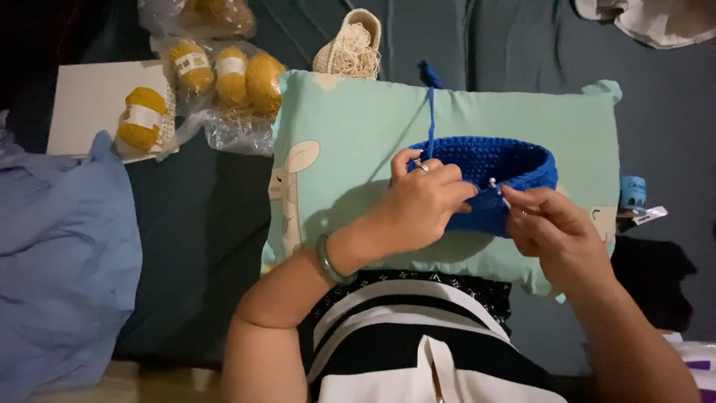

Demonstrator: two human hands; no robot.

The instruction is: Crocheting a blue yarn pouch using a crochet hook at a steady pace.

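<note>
On a mint pillow (350, 142), left hand (418, 209) pinches the blue crochet basket (500, 168) while right hand (556, 231) grips the hook (498, 190); a slack pinch could drop a loop.

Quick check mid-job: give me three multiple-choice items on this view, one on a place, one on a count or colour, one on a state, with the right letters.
1. Where does the blue crochet piece lie?
A. on the mint pillow
B. on the white board
C. on the blue cloth

2. What colour are the yarn skeins at upper left?
A. red
B. yellow
C. green

3. What does the right hand do?
A. rests flat and empty
B. lifts a bag
C. pinches a crochet hook at the piece's rim

Answers: 1 A, the pillow shows all around it; 2 B, the wrapped skeins are yellow; 3 C, its fingers close on the thin hook while the left hand grips the piece.
</note>
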